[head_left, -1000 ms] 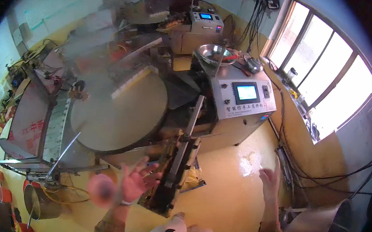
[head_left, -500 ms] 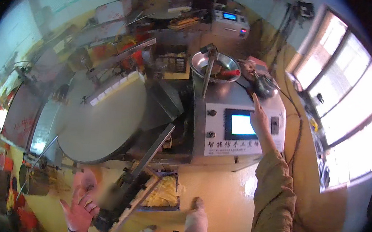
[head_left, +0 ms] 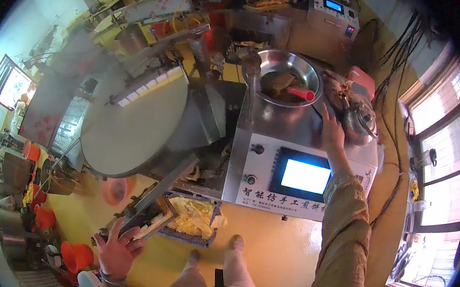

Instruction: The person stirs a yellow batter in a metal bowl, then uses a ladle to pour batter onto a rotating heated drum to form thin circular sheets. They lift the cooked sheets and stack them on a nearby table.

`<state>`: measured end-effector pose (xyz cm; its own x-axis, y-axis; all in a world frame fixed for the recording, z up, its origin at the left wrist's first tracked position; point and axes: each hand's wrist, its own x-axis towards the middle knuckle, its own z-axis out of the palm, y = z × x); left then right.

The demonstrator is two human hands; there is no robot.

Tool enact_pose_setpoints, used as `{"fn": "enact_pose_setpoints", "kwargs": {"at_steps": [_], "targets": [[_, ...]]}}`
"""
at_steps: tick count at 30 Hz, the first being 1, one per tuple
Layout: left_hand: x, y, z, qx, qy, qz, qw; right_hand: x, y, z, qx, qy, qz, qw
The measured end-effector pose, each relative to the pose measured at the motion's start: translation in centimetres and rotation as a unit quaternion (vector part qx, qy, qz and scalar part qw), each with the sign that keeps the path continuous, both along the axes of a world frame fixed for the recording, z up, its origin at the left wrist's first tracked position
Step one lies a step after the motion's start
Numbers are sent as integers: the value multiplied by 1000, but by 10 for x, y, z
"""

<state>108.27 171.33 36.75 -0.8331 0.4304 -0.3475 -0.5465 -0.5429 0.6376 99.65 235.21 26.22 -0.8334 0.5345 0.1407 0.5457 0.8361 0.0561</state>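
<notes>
Red-handled tool (head_left: 296, 92) in bowl (head_left: 282, 63) seemingly points toward right hand (head_left: 333, 132).

Small food-production workshop. Centre: stainless machine (head_left: 296, 150) with lit touch screen (head_left: 305, 176) and control knobs; large round griddle plate (head_left: 132, 123) at 9 o'clock. Steel bowl (head_left: 291, 74) at 12. Crate of pale flat sheets (head_left: 192, 220) on yellow floor (head_left: 280, 253) at 6. Cables, buckets around.
</notes>
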Motion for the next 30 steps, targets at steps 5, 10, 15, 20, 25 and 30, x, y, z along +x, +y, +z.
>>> {"fn": "enact_pose_setpoints", "kwargs": {"at_steps": [5, 10, 15, 20, 25, 30], "targets": [[-8, 34, -10, 12, -6, -44, 999, 34, -19, 14, -152, 150, 24, 977], [-24, 73, -24, 54, 2, -97, 994, 131, -102, 52, -229, 262, 44, 937], [-47, 111, -22, 177, 51, -56, 981, 191, -250, 97, -414, 289, 100, 857], [-56, 112, 16, 262, 83, -45, 960, 182, -394, 120, -432, 282, 248, 820], [-49, 68, 54, 262, 118, -14, 958, 168, -457, 133, -395, 306, 312, 808], [-43, 23, 65, 314, 96, -14, 944, 162, -500, 143, -455, 309, 305, 778]]}}
